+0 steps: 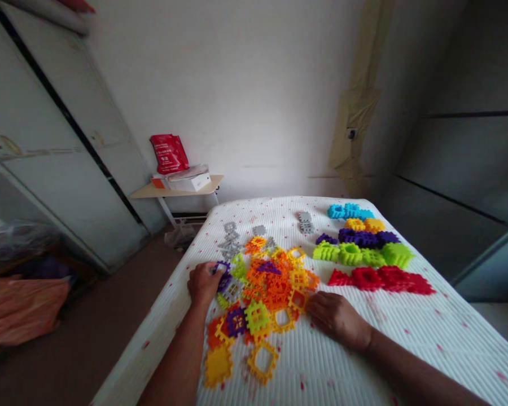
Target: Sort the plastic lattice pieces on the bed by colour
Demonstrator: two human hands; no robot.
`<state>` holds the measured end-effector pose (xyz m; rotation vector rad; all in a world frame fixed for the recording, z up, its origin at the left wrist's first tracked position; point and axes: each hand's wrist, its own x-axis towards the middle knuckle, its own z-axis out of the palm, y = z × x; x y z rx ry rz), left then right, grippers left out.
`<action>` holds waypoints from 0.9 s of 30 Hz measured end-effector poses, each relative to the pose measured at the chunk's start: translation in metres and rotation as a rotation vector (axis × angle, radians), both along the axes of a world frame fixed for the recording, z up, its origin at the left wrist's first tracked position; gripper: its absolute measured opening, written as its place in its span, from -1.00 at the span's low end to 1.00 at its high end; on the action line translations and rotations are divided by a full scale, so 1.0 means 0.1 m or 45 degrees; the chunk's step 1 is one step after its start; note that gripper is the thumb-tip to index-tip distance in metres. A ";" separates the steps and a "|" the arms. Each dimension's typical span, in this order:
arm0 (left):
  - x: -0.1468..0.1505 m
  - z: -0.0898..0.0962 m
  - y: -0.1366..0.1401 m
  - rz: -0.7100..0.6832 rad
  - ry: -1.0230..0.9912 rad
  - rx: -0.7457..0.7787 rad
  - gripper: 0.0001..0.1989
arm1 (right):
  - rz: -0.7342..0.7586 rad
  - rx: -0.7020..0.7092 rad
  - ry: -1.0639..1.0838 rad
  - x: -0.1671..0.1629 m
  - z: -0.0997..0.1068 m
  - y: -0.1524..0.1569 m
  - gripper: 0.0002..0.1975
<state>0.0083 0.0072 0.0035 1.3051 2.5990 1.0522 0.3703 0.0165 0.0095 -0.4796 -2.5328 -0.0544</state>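
My left hand is at the left side of a heap of plastic interlocking blocks, its thumb and fingers closed on a purple interlocking block. Along the heap's right edge lies my right hand, palm down with fingers stretched toward a yellow square frame block; its fingertips are at or against that block, and the thumb side is partly hidden. Orange blocks fill the middle of the heap. A lime green block and a solid yellow block lie nearer me.
Joined blocks stand in rows by colour on the right: blue, yellow, purple, lime green and red. Grey blocks lie farther back. The striped bed cover ends on the left, with a small table beyond.
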 end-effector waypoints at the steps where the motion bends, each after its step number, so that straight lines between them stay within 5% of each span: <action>1: 0.00 -0.01 -0.01 0.007 -0.020 0.015 -0.74 | -0.005 -0.007 -0.027 0.00 0.00 0.00 -0.74; 13: 0.09 0.18 -0.13 0.176 -0.505 0.607 -0.66 | -0.086 0.046 -0.125 0.00 -0.05 0.03 -0.78; 17: 0.45 0.39 -0.15 0.040 -0.740 0.633 -0.64 | -0.083 0.073 -0.125 -0.01 -0.03 0.04 -0.79; 21: 0.90 0.54 -0.14 -0.281 -1.159 0.636 -0.67 | -0.075 0.078 -0.112 -0.01 -0.02 0.04 -0.76; 27: 1.41 0.56 -0.11 -0.471 -1.556 0.576 -0.53 | -0.071 0.080 -0.118 0.00 -0.04 0.05 -0.79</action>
